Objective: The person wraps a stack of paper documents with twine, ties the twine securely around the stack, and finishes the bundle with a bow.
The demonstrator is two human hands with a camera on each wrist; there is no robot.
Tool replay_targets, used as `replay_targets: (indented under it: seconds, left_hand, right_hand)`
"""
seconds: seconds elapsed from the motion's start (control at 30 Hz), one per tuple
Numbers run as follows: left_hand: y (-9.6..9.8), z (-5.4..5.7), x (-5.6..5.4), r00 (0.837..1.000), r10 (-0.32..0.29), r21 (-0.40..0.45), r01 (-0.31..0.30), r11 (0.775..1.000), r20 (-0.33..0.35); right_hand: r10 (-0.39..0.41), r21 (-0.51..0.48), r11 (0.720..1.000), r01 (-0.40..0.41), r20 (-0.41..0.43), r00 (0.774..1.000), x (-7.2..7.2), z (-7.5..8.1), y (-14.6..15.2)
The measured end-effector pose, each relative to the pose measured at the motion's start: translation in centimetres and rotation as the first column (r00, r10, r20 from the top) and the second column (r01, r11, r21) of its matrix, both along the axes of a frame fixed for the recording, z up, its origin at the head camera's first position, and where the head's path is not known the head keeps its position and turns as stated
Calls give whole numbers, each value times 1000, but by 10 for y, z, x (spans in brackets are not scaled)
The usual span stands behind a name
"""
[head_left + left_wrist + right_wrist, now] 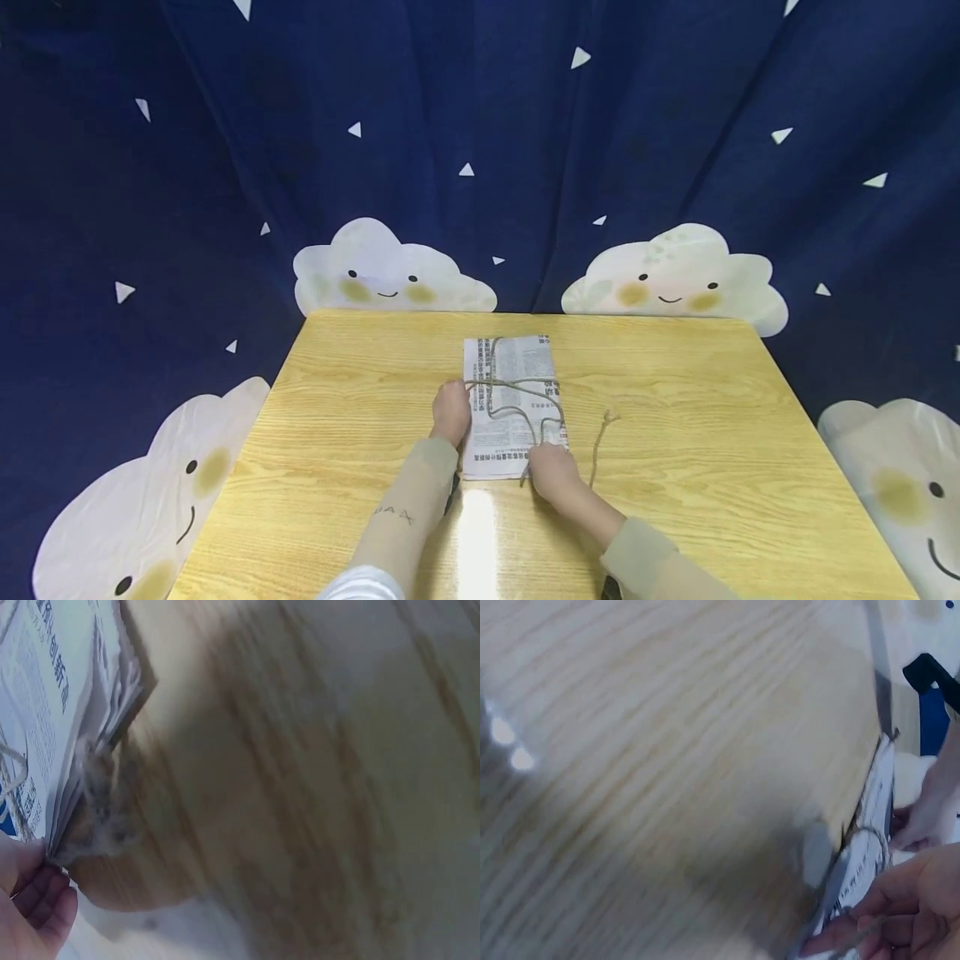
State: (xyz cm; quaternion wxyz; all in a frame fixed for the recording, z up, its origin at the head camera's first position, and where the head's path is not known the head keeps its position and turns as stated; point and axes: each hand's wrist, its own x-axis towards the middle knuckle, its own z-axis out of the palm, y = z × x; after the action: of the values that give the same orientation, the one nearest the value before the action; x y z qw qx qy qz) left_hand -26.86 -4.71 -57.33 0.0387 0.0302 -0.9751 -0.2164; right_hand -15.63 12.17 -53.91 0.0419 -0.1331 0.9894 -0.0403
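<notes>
A folded newspaper bundle (pixel 517 358) lies on the table, with brown twine (pixel 491 382) looped and crossed over its top. At its left edge is my left hand (pixel 451 412). Up close in the left wrist view, the thumb and fingers of that hand (pixel 37 907) pinch the edge of the newspaper layers (pixel 67 690), where a strand of twine also runs. Over the near right corner, my right hand (pixel 555 475) holds twine between curled fingers. The right wrist view shows a strand crossing this hand (pixel 907 907), beside the paper's printed side (pixel 855 877).
A frayed loose twine end (pixel 606 419) trails on the wooden table (pixel 675 400) right of the bundle. Behind the table's far edge hangs a dark blue curtain (pixel 480 108) with white triangles and smiling clouds.
</notes>
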Motion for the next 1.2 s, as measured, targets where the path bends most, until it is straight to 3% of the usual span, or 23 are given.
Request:
replay_targets:
  seconds: [0.1, 0.17, 0.23, 0.33, 0.4, 0.5, 0.57, 0.63, 0.7, 0.73, 0.77, 0.8, 0.87, 0.9, 0.97, 1.0, 1.1, 1.2]
  left_hand:
    - [-2, 0, 1, 1000, -6, 85, 6, 996, -4]
    - [-6, 0, 0, 1000, -7, 199, 1, 980, 29]
    - [-11, 0, 0, 999, -4, 349, -15, 937, 53]
    - [-23, -7, -2, 999, 4, 548, -30, 836, 49]
    - [-37, -43, -16, 998, 17, 625, 22, 780, -57]
    - [-62, -103, -41, 992, -11, 666, 90, 740, -122]
    - [-74, -131, -55, 997, -12, 669, 56, 741, -70]
    - [-87, -137, -56, 998, -39, 671, 61, 739, -48]
    - [-90, -115, -48, 1000, -14, 650, 11, 760, -1]
    - [-90, -95, -40, 999, 3, 625, -32, 780, 48]
    - [-95, -94, -37, 1000, -4, 630, 16, 777, -20]
    - [-96, -78, -28, 999, -6, 613, 29, 789, -39]
    - [-92, -36, -9, 1000, 3, 568, -17, 823, 25]
    - [-92, -26, -3, 1000, -2, 555, -6, 832, 13]
    - [-93, -18, 5, 1000, -20, 526, 24, 850, -14]
    - [-89, -3, 12, 999, -13, 494, -9, 869, 42]
    - [-88, -3, 12, 997, -47, 454, 16, 891, 58]
    - [-82, -1, 12, 994, -91, 383, 60, 922, 65]
  right_hand:
    - [-48, -82, 995, 52, 53, 997, -8, 5, 9]
    - [-79, -172, 980, 97, 109, 991, -16, 11, 19]
    - [-100, -266, 953, 144, 172, 980, -25, 17, 32]
    - [-132, -408, 881, 240, 276, 952, -39, 25, 57]
    - [-144, -481, 827, 291, 318, 937, -48, 29, 75]
    - [-136, -573, 753, 322, 344, 929, -57, 31, 101]
    - [-117, -602, 741, 299, 323, 939, -62, 31, 117]
    - [-95, -618, 737, 274, 307, 947, -66, 29, 132]
    - [-93, -626, 735, 261, 289, 953, -69, 26, 143]
    - [-99, -624, 735, 265, 289, 952, -70, 24, 148]
    - [-107, -626, 732, 269, 284, 953, -71, 22, 152]
    - [-124, -625, 727, 283, 287, 950, -72, 20, 154]
    - [-157, -625, 717, 308, 287, 945, -73, 15, 159]
    - [-174, -622, 713, 324, 291, 941, -74, 12, 160]
    - [-199, -608, 717, 342, 292, 936, -75, 5, 163]
    - [-209, -598, 721, 350, 294, 933, -76, 1, 164]
    - [-228, -542, 766, 347, 275, 934, -77, -8, 165]
    - [-227, -477, 827, 299, 203, 952, -78, -8, 159]
